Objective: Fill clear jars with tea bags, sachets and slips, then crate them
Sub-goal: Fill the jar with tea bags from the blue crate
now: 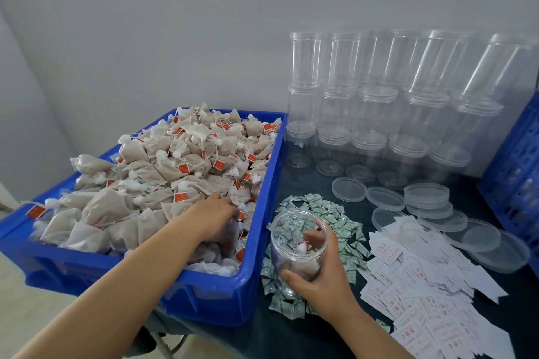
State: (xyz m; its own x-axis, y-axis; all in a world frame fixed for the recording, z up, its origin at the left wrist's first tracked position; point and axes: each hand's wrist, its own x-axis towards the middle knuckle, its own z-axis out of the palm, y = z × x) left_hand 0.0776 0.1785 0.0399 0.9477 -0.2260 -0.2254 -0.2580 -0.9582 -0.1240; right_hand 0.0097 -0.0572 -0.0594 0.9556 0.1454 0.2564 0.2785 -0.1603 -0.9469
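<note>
Right hand wrapped round an open clear jar at lower centre of the frame, thumb on the near wall, fingers seen through the far wall. Jar sat tilted toward the person, just beside the right wall of the blue bin, resting among green-and-white sachets. A few tea bags already lay in its bottom; mostly unfilled.

Left hand was down in the heap of tea bags, centre of frame. Fingertips buried among the bags, so I could not tell whether they had closed on one.

White printed slips spread at lower right. Loose clear lids lay beyond them. Empty stacked jars lined the wall at upper right. Edge of a blue crate at far right.

Risks, as I judged them: strings and red tags looked tangled through the heap, so one pull might drag extra bags over the bin wall. The jar rested on loose sachets, poor footing; if the grip eased it could roll and spill. Heap stood above the bin rim at upper left, so digging might tumble bags off that side.
</note>
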